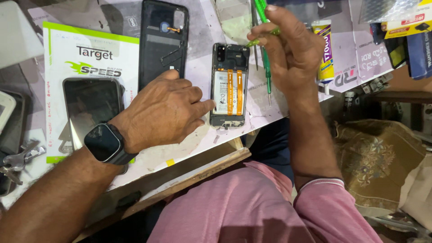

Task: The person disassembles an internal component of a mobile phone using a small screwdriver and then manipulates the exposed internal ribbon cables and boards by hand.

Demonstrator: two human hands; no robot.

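Pink-sleeved right hand [292,54] at upper centre pinches a slim green screwdriver [262,38] between its fingers; left hand [164,110], fingers together, steadies the opened black phone [229,85] on the bench [198,139].

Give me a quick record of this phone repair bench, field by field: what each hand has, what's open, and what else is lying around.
Left hand: rests on the bench, fingertips against the left edge of the opened phone
Right hand: raised, pinching a green screwdriver above the phone
Opened phone: back off, battery and two orange ribbon cables exposed
Back cover: black, lying inside up, left of the phone
Wrist: dark smartwatch on the left arm
Nearby: glue tube, keys, printed package
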